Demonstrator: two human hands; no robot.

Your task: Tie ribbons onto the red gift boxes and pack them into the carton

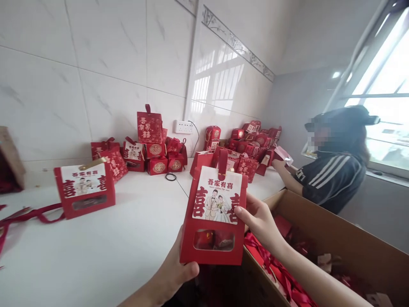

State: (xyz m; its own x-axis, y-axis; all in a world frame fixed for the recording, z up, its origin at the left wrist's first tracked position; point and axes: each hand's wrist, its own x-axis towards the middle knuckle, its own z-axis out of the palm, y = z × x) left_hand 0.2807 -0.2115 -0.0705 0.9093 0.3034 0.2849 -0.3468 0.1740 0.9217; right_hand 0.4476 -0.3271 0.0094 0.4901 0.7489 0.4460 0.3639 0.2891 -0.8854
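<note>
A red gift box (187, 251) with a white printed front flap, a ribbon loop on top and a small window is held up in front of me. Wrapped red pieces show through its window. At the lower left corner, my left hand (174, 268) grips the box from below, thumb on the front and other fingers hidden behind. My right hand (260, 217) holds its right side, thumb pressed on the printed flap. On the table to the left stands a similar red box (107, 187) with a gold-coloured piece on top.
Stacked red boxes (156, 151) stand against the tiled wall, with more piled boxes (255, 140) farther right. An open cardboard box (319, 217) with red items sits at lower right. A co-worker (335, 170) at right reaches toward the pile. Red ribbon (47, 213) lies at left.
</note>
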